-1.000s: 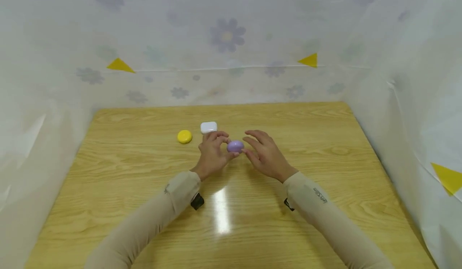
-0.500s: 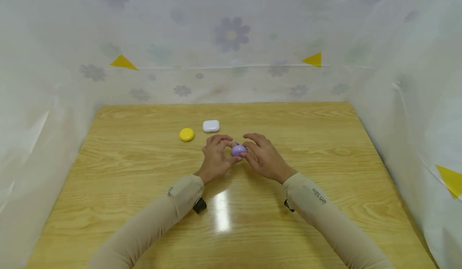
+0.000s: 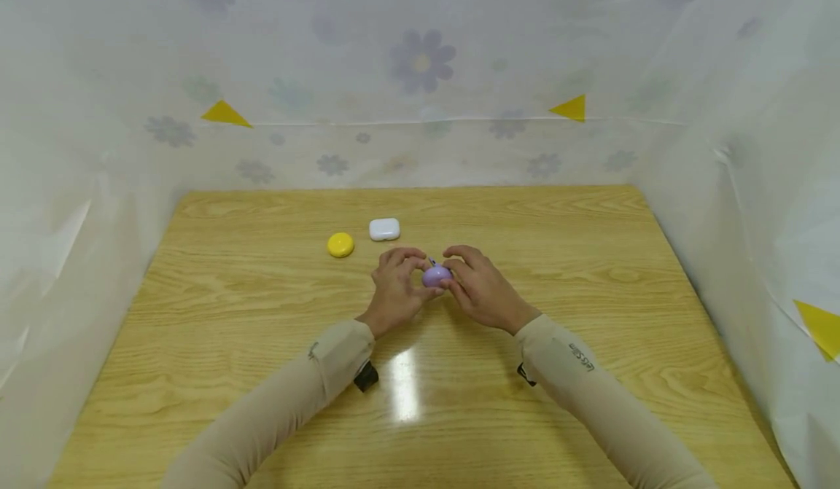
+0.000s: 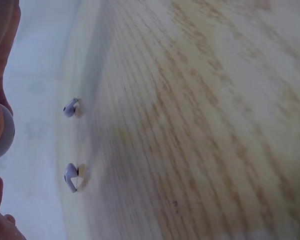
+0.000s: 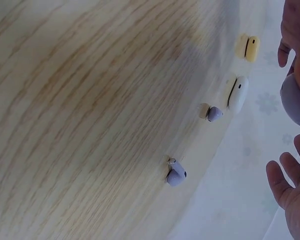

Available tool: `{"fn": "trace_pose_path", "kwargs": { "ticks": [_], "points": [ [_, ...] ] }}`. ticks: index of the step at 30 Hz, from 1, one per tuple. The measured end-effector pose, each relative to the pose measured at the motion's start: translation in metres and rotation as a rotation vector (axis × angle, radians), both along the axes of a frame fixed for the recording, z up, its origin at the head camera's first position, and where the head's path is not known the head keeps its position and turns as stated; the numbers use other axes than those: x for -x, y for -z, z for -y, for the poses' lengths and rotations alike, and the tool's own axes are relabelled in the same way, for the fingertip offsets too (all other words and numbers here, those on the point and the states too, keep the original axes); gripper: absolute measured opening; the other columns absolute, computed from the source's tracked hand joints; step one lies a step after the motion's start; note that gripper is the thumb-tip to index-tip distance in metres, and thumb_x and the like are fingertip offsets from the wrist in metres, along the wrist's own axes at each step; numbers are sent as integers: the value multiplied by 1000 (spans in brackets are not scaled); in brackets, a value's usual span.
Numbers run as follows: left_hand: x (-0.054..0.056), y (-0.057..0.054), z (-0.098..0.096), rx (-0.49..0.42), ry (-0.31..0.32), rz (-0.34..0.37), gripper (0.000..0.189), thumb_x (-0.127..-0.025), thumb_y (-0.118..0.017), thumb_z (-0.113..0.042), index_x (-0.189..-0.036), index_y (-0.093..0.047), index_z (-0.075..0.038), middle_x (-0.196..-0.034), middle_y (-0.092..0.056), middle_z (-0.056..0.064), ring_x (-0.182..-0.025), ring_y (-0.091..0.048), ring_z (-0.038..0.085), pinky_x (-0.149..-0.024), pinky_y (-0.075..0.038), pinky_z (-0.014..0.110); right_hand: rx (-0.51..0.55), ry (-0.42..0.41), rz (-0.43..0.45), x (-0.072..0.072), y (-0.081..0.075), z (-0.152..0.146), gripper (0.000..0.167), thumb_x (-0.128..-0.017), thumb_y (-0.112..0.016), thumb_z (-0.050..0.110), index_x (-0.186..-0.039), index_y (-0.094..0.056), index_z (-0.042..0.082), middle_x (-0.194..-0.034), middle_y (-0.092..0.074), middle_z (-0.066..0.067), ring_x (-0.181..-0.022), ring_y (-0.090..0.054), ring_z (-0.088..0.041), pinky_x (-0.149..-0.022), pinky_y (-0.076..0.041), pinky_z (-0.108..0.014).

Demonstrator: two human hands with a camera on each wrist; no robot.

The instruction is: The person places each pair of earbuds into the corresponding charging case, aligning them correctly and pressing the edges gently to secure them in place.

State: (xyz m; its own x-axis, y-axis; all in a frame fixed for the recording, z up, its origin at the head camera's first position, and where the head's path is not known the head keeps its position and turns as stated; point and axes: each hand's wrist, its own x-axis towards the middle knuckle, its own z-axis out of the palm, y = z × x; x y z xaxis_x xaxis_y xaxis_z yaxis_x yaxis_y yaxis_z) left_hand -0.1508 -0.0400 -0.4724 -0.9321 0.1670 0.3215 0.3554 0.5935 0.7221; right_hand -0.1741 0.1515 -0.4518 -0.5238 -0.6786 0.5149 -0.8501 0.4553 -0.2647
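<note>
A rounded, glossy purple earbud case (image 3: 436, 277) is held just above the table, between both hands. My left hand (image 3: 394, 292) grips its left side, thumb on the near side and forefinger behind. From the right, my right hand (image 3: 484, 291) pinches it between thumb and forefinger. The right wrist view shows the other right-hand fingers (image 5: 290, 167) spread apart from the case. Beyond the hands lie two pale purple earbuds on the table, a left earbud (image 4: 71, 175) and a right earbud (image 4: 70, 108). The head view largely hides them behind the case and fingers.
To the left behind the hands, a round yellow case (image 3: 340, 245) and a white earbud case (image 3: 384, 229) lie on the wooden table (image 3: 558, 372). White flower-patterned sheeting (image 3: 420, 150) surrounds the back and sides.
The purple case has come slightly toward me and to the right, so part of an earbud shows behind it. My right forefinger and thumb have closed in on it.
</note>
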Motion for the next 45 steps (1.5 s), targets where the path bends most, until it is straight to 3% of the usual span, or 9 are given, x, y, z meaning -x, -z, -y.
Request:
{"fn": "trace_pose_path", "kwargs": {
  "ticks": [7, 20, 25, 36, 42, 45],
  "points": [
    [-1, 2, -2, 8, -4, -12, 31, -70, -86, -21, -90, -66, -10, -117, -58, 4, -119, -41, 31, -89, -29, 59, -3, 4, 25, 0, -3, 0, 14, -94, -59, 8, -98, -62, -4, -116, -55, -25, -107, -54, -37, -89, -45, -49],
    [-3, 3, -4, -37, 9, -14, 38, -68, -87, -22, -96, -68, -6, -116, -57, 5, -118, -41, 30, -87, -27, 58, -10, 39, 93, 5, -3, -1, 11, -95, -56, 4, -94, -63, -4, -114, -56, -25, -106, -54, -37, -89, -45, -49],
    [-4, 0, -3, -45, 10, 38, 40, -68, -87, -23, -99, -69, -6, -118, -56, 4, -120, -40, 30, -88, -26, 58, 5, 55, 152, 5, -4, 1, 14, -96, -53, 4, -91, -64, -3, -114, -56, -24, -106, -53, -37, -91, -44, -48],
    [-3, 1, 1, -52, -6, 116, 43, -71, -85, -24, -104, -69, -4, -121, -55, 5, -121, -40, 30, -91, -24, 59, 29, 44, 165, 6, -3, 2, 14, -97, -52, 4, -97, -64, -4, -118, -55, -26, -110, -52, -39, -93, -43, -51],
    [-1, 2, 11, -85, -61, 207, 40, -74, -84, -24, -102, -68, -1, -123, -54, 4, -124, -38, 27, -95, -21, 60, 54, 137, 147, 13, -7, 1, 18, -97, -54, 8, -101, -65, -5, -121, -55, -28, -115, -50, -42, -95, -40, -54],
    [1, 1, 16, -87, -92, 223, 41, -73, -84, -26, -100, -68, 0, -124, -55, 4, -123, -39, 28, -96, -23, 60, 7, 185, 126, 21, -5, 0, 16, -95, -56, 9, -98, -66, -4, -116, -58, -27, -113, -52, -42, -93, -42, -55]
  ]
}}
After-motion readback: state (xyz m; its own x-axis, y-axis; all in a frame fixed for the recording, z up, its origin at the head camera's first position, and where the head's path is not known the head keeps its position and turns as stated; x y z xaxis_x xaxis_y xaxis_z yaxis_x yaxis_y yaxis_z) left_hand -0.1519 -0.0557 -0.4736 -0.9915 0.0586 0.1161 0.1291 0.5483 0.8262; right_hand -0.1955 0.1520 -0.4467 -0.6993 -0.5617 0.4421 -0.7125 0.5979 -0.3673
